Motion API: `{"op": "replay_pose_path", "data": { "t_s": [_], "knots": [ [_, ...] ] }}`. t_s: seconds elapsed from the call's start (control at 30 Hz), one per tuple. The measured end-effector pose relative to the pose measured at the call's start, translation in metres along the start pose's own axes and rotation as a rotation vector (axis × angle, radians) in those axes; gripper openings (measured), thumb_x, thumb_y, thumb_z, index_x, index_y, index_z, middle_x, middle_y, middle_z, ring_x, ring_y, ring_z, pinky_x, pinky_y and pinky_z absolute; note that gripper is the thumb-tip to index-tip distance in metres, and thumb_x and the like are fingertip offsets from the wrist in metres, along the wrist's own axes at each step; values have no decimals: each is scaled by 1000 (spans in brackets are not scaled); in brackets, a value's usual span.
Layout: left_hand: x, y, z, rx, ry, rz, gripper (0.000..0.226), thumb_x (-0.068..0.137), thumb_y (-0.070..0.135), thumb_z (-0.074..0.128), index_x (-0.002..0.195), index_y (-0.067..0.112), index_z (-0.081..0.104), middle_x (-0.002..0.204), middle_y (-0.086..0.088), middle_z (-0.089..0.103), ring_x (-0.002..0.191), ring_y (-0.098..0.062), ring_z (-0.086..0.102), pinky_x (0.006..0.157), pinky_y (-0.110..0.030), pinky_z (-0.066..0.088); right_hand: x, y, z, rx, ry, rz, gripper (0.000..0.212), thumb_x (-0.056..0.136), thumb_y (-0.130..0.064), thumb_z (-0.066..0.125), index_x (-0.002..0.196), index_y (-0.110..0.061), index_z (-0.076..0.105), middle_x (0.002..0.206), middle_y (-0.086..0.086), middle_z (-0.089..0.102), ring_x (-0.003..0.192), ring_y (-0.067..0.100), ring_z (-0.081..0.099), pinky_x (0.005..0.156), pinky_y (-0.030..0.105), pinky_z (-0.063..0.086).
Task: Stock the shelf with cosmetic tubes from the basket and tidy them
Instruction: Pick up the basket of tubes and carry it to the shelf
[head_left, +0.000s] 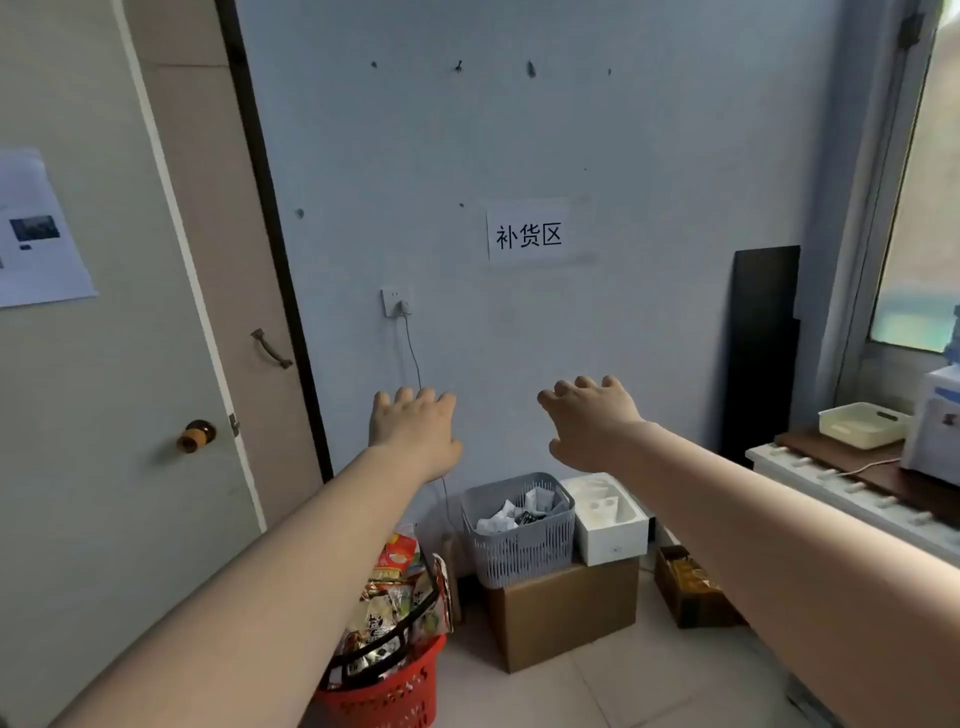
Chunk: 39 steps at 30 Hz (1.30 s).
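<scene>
A grey slatted basket (519, 551) stands on a brown cardboard box (566, 613) against the wall and holds black and white packaged items; I cannot tell whether they are tubes. Both my arms reach out in front of me at chest height, backs of the hands up. My left hand (413, 428) is above and left of the basket, fingers apart, holding nothing. My right hand (592, 423) is above the basket's right side, fingers spread and slightly curled, also holding nothing. No shelf is in view.
A red basket (387, 691) full of snack packets sits on the floor at lower left. A white foam box (610, 525) stands beside the grey basket. A door (104, 364) is at left; a counter with a cream tray (862, 423) is at right.
</scene>
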<state>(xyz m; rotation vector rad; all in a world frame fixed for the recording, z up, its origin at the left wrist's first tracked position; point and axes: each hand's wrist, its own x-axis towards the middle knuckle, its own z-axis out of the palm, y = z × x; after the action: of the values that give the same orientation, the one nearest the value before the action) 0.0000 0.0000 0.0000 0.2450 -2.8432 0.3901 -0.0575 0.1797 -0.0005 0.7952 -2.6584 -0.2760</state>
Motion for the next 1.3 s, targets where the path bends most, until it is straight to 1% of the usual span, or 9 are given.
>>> {"op": "replay_pose_path", "data": {
  "t_s": [0.23,0.27,0.37,0.5,0.7,0.8,1.0,1.17,1.3],
  "knots": [
    [98,16,31,9,-28,-44,46,92,35,41,134,18,36,134,-5,44,124,-26,38,98,-39,29,85,43,47,37,18,-31,37,89,-26,45,124,-15,41,125,4,48,120,24,45,90,32,34],
    [111,19,36,4,-17,-55,46,91,35,41,134,18,36,134,-5,44,124,-26,38,98,-39,29,97,48,54,35,40,-36,37,89,-26,45,124,-15,41,125,4,48,119,24,45,90,31,33],
    [149,25,57,34,-35,-28,46,91,33,41,135,19,36,134,-5,43,124,-26,38,97,-38,29,135,60,78,34,27,-48,37,89,-25,45,124,-15,41,125,4,48,119,24,45,88,31,33],
    [204,26,85,73,-48,12,47,92,35,40,136,19,35,135,-5,43,124,-26,38,95,-38,29,192,69,106,67,12,-57,39,89,-26,45,126,-15,40,125,4,48,119,24,44,89,31,33],
    [297,9,131,9,-18,22,50,91,37,40,138,21,31,134,-3,43,123,-25,39,94,-38,29,283,76,146,59,67,-29,48,88,-31,45,133,-18,37,135,3,38,127,24,33,96,35,31],
    [343,0,148,-5,8,32,53,91,38,40,140,22,28,136,-3,41,124,-25,38,97,-39,29,324,83,167,78,44,-2,49,88,-31,45,134,-18,37,137,3,37,129,24,32,97,35,31],
    [424,-4,189,4,-21,64,53,91,37,39,140,21,27,137,-4,40,123,-26,38,95,-39,29,397,101,214,55,-18,15,48,89,-31,44,134,-18,36,137,3,37,128,24,33,98,36,30],
    [483,5,225,7,-68,62,55,91,37,38,142,22,23,137,-4,39,123,-26,38,96,-39,29,453,119,260,29,-72,-18,46,89,-28,45,133,-18,35,135,4,39,125,24,35,97,36,30],
    [526,12,253,-4,-101,5,55,91,38,37,142,23,23,137,-4,40,123,-26,38,95,-39,29,499,136,294,33,-87,-82,47,89,-28,45,133,-17,33,133,4,40,124,24,37,97,36,30]
  ]
}}
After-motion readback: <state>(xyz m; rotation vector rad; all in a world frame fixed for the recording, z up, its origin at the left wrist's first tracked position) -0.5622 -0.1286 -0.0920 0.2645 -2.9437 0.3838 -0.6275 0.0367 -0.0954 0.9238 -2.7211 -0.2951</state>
